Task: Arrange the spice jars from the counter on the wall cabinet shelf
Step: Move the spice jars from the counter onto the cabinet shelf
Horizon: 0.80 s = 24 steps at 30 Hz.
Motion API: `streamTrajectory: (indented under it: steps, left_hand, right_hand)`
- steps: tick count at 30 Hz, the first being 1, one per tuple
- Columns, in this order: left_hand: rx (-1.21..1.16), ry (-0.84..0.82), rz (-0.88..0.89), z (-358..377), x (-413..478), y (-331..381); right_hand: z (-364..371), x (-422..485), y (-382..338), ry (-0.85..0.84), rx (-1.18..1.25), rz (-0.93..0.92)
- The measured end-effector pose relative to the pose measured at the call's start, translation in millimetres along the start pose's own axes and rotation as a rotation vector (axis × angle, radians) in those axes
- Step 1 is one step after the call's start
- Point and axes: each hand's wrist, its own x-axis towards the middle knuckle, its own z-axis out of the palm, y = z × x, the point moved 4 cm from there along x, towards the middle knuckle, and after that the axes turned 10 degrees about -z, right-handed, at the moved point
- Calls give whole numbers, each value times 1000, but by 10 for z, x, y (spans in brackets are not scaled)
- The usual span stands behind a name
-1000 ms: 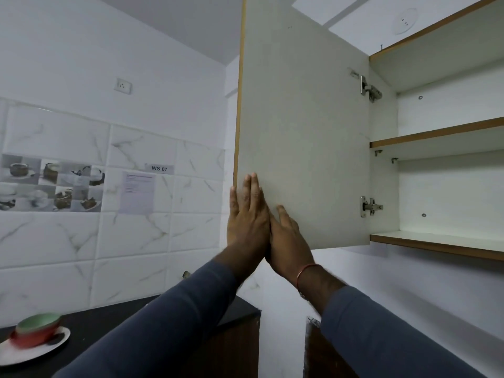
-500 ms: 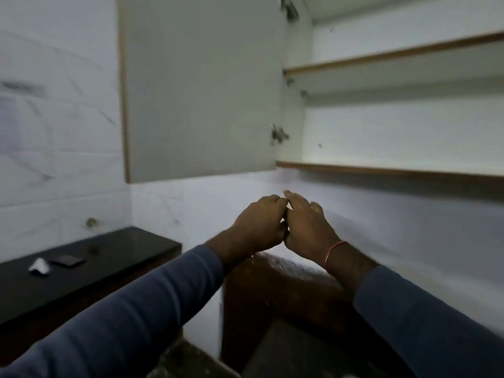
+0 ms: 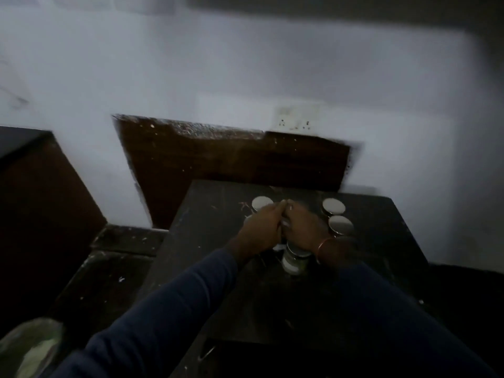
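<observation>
Several spice jars with round silver lids stand on a small dark counter [image 3: 212, 241]. One jar [image 3: 261, 203] is at the back left. Two more, a rear one [image 3: 333, 206] and a nearer one [image 3: 341, 224], are at the right. My left hand [image 3: 260, 229] and my right hand [image 3: 304, 227] are side by side, knuckles up, over the middle of the group. A jar [image 3: 296, 257] shows just under my right wrist. My fingers are curled downward and their tips are hidden, and the frame is dim and blurred. The wall cabinet is out of view.
A dark wooden panel [image 3: 231, 159] is fixed to the white wall behind the counter, with a wall socket [image 3: 297, 118] above it. A dark cabinet [image 3: 41, 192] stands at the left and a lower dark ledge [image 3: 122, 241] beside the counter. A pale blurred object [image 3: 30, 347] is at the bottom left.
My view has swung down from the open wall cabinet to the counter. Both hands left the cabinet door and dropped together onto the group of jars.
</observation>
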Motion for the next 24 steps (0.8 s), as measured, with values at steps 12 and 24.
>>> streamTrajectory:
  steps: [12, 24]
  left_hand:
    - [-204, -192, -201, 1140, -460, -516]
    - [-350, -147, -273, 1345, -346, -398]
  right_hand:
    - [972, -1188, 329, 202, 463, 538]
    - [1264, -1130, 538, 217, 679, 702]
